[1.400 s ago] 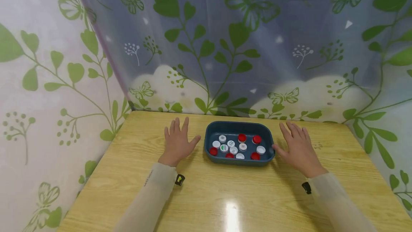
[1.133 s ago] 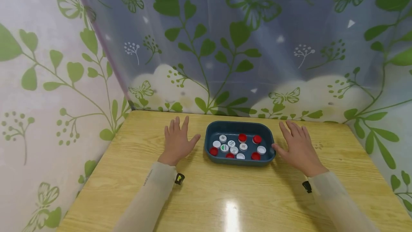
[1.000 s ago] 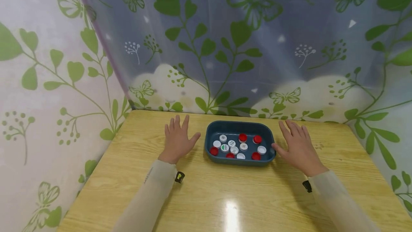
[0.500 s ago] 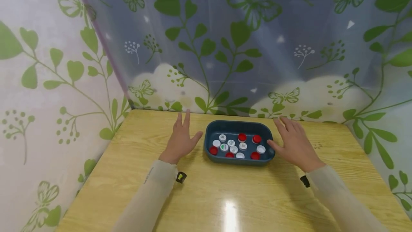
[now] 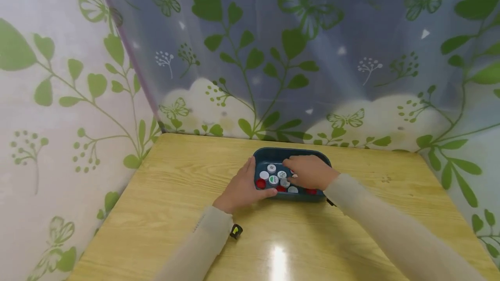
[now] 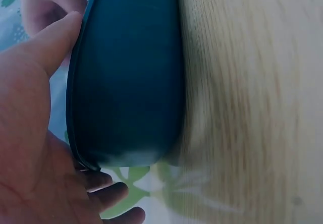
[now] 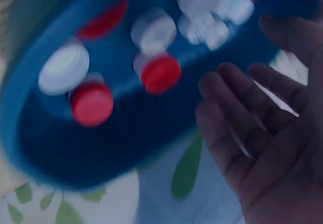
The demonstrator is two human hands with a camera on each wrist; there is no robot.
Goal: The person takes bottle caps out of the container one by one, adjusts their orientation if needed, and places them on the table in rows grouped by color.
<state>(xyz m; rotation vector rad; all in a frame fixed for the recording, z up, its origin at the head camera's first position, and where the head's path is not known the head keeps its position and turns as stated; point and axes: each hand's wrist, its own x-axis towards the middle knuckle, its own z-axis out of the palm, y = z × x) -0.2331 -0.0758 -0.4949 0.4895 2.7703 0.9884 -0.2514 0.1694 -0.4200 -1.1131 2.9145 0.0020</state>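
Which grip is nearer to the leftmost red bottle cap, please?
Left. The left grip holds the blue tray beside that red cap; the right grip is farther right, over the tray.

The yellow wood-grain bench [image 5: 164, 177] is caught by the light here, a bright white glare [image 5: 278, 261] thrown onto its near part! Off to the right, its surface is marked by a small brownish patch [image 5: 386, 179]. Behind, a blue-grey curtain [image 5: 333, 75] is seen, covered in green leafy stems [image 5: 254, 58], and up top a large butterfly [image 5: 306, 5] is printed. Lower down, pale clouds [image 5: 198, 91] are shown, overlapped by more greenery [image 5: 216, 130]. At left, a whitish panel [image 5: 60, 155] is decorated to match with leaves [image 5: 97, 85], berries [image 5: 80, 132] and butterflies [image 5: 58, 231].
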